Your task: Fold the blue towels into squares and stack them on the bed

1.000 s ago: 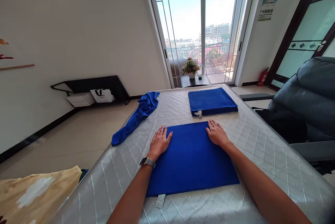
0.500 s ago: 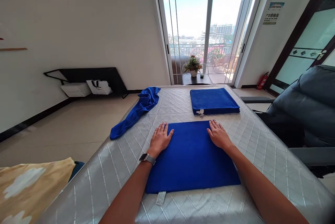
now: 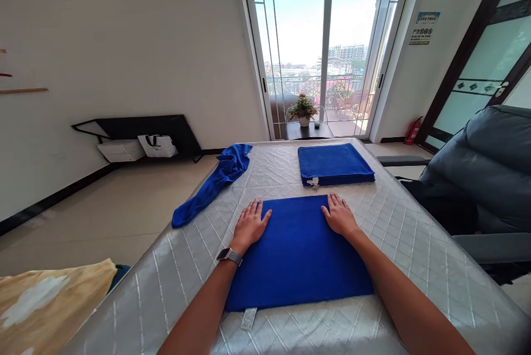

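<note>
A blue towel (image 3: 298,255) lies flat in front of me, a white label sticking out at its near left edge. My left hand (image 3: 250,223) rests on its far left corner, palm down with the fingers stretched out. On the far right corner lies my right hand (image 3: 340,213), also flat with fingers extended. Just beyond is a neat stack of folded blue towels (image 3: 336,162), with white labels at its front left. To the left, a crumpled blue towel (image 3: 219,183) lies along the edge of the quilted mattress (image 3: 410,228).
A dark armchair (image 3: 485,167) stands close on the right. At lower left is a yellow patterned cloth (image 3: 53,302). Beyond the mattress, a small table (image 3: 309,131) holds a potted plant (image 3: 304,109) before a sliding glass door. A black rack (image 3: 145,128) leans by the left wall.
The view has tilted up slightly, so everything sits a little lower in the picture. Both hands stay flat on the towel's far corners, and the towels look the same.
</note>
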`<state>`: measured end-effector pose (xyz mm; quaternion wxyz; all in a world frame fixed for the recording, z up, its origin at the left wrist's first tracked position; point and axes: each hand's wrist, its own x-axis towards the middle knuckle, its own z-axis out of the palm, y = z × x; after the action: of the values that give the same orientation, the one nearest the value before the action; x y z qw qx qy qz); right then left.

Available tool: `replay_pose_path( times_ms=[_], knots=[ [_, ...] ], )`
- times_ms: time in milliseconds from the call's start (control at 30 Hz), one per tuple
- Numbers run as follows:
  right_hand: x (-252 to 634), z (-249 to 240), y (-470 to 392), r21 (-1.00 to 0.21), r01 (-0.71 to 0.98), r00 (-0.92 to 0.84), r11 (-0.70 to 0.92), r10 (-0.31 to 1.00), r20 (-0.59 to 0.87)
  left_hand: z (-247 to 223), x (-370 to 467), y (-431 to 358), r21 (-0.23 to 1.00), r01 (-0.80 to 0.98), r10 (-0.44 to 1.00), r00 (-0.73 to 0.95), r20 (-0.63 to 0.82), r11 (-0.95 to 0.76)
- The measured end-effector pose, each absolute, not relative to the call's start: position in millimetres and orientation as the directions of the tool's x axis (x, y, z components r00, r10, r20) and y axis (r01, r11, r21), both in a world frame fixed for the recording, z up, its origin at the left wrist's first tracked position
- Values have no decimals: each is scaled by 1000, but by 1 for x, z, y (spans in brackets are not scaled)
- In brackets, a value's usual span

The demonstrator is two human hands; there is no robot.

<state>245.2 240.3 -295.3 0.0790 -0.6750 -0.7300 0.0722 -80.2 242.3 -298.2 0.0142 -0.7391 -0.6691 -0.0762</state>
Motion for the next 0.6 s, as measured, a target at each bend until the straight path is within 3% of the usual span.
replay_pose_path(
  times_ms=[233,300,400,500,600],
  knots=[
    [244,-294,239,-269,960,-76,82,997,32,-263,-77,255,21,996,993,85,-76,-83],
    [243,-293,238,-279,957,-73,78,997,30,-255,-53,257,-13,993,993,120,18,-119],
    [244,-293,238,-283,956,-71,79,997,39,-257,11,255,10,943,930,326,170,-332],
    [246,-294,237,-267,959,-90,100,995,49,-271,80,249,84,861,849,471,238,-501],
    [248,-294,237,-250,961,-114,121,993,42,-285,118,244,135,849,848,473,239,-511]
  ],
)
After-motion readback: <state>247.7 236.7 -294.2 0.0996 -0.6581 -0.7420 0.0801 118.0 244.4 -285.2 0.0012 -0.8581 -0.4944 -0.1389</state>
